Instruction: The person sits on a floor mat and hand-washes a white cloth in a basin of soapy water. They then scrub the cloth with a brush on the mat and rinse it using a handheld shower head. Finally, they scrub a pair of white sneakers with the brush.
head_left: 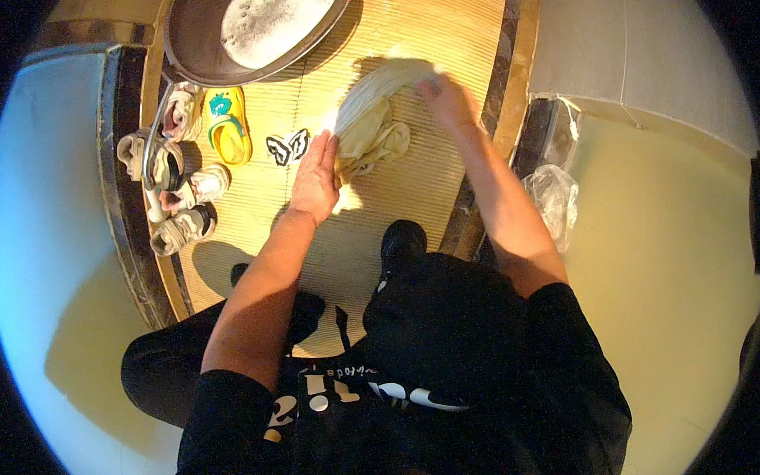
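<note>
1. Head view: from my remote seat I start at the right hand (pixel 452 109), motion-blurred, its fingers apparently clamped on the far end of a pale yellow cloth (pixel 374 125) — the fingertips themselves are smeared.
2. At the near edge of that cloth lies the left hand (pixel 315 185), fingers straight and together; I cannot tell whether its thumb pinches any fabric. I judge this flat hand steadies the bundle while the other supports the raised end.
3. The cloth sits between both hands, bunched below and stretched above, over the ribbed tan floor (pixel 439 18); having it ahead of the body presumably keeps it within easy reach.
4. Just left, I see a black-and-white bow-shaped piece (pixel 287 147), and beyond it a yellow shoe (pixel 230 138) with a teal patch.
5. Further left, pale shoes (pixel 185 230) cluster by the wall — probably parked there to spare the middle.
6. Ahead stands a dark basin (pixel 201 38) with white foam, apparently placed within arm's reach.
</note>
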Tool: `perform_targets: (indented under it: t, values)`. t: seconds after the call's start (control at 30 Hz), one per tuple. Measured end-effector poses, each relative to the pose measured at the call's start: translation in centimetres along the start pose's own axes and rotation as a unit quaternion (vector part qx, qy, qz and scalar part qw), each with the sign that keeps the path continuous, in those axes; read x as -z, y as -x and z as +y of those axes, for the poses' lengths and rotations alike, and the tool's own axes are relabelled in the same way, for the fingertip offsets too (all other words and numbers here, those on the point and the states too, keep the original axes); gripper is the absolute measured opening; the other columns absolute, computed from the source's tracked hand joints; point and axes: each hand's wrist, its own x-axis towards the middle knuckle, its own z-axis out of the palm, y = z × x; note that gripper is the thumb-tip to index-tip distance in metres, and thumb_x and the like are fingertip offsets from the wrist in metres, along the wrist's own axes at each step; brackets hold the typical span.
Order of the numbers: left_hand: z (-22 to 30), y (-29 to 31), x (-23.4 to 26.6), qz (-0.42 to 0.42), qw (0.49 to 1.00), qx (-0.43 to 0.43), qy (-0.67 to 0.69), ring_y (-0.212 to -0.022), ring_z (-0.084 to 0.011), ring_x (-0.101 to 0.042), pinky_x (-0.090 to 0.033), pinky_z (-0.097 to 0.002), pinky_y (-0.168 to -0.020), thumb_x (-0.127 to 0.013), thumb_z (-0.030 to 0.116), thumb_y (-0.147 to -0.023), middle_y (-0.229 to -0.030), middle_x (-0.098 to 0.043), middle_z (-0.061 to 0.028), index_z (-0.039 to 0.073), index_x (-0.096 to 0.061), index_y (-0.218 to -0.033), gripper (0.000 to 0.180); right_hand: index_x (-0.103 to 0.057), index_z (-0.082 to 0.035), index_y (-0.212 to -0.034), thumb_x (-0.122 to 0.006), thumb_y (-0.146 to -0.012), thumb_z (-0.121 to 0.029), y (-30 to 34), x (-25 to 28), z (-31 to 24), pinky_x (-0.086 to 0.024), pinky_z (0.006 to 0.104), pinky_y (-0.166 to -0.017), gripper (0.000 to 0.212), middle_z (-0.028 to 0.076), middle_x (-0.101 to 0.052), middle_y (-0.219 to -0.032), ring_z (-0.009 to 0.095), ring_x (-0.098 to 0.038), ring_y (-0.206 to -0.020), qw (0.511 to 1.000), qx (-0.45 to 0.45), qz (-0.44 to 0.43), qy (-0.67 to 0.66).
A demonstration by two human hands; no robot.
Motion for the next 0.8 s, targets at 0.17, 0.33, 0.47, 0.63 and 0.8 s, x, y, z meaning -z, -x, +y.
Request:
perform_targets:
  t: [0.17,0.33,0.47,0.63,0.8]
  values:
    - [-1.2,0.5,-1.4,0.043,0.999,0.004,0.032,-0.134,-0.0338,-0.032,-0.029,-0.0382,-0.111,-0.06,-0.003,-0.072,-0.145,-0.033,-0.0175,0.001,-0.04,-0.137,0.068,-0.06,0.0,-0.091,-0.057,-0.087,-0.046,1.2,3.0,-3.6,-0.05,0.045,-0.072,0.046,0.022,-0.066,-0.085,0.04,-0.064,-0.082,1.0,-0.01,0.028,0.0]
    - [-1.9,0.1,-2.9,0.039,0.999,-0.008,-0.037,-0.133,-0.0336,-0.033,-0.031,-0.0389,-0.109,-0.06,-0.001,-0.075,-0.142,-0.037,-0.0188,-0.001,-0.042,-0.134,0.062,-0.061,-0.006,-0.098,-0.056,-0.086,-0.048,5.8,-1.9,-7.3,-0.049,0.0468,-0.072,0.044,0.019,-0.066,-0.087,0.039,-0.063,-0.084,0.985,0.102,-0.12,0.075]
    - [-2.1,-0.3,-3.5,0.024,0.985,-0.053,-0.16,-0.133,-0.0329,-0.033,-0.03,-0.0391,-0.109,-0.052,0.003,-0.08,-0.143,-0.035,-0.0185,-0.002,-0.041,-0.134,0.055,-0.062,-0.002,-0.099,-0.054,-0.084,-0.058,1.0,1.6,-2.3,-0.05,0.0462,-0.074,0.058,0.023,-0.066,-0.088,0.039,-0.064,-0.086,0.997,-0.071,0.01,0.041]
    - [-1.3,0.4,-2.4,0.072,0.997,-0.001,-0.018,-0.137,-0.0307,-0.029,-0.029,-0.0437,-0.11,-0.046,0.002,-0.083,-0.146,-0.033,-0.013,0.005,-0.04,-0.136,0.054,-0.062,-0.003,-0.098,-0.055,-0.084,-0.057,1.4,1.3,-3.9,-0.05,0.0475,-0.071,0.057,0.024,-0.066,-0.085,0.038,-0.065,-0.082,0.997,-0.031,-0.011,0.065]
    - [-1.5,0.5,-2.5,0.057,0.998,0.016,-0.008,-0.138,-0.0304,-0.029,-0.027,-0.0441,-0.11,-0.047,0.0,-0.081,-0.146,-0.034,-0.0127,0.004,-0.04,-0.137,0.056,-0.06,-0.005,-0.099,-0.057,-0.087,-0.047,6.0,-2.9,-6.7,-0.05,0.0477,-0.073,0.044,0.02,-0.066,-0.089,0.039,-0.064,-0.081,0.983,0.142,-0.082,0.08]
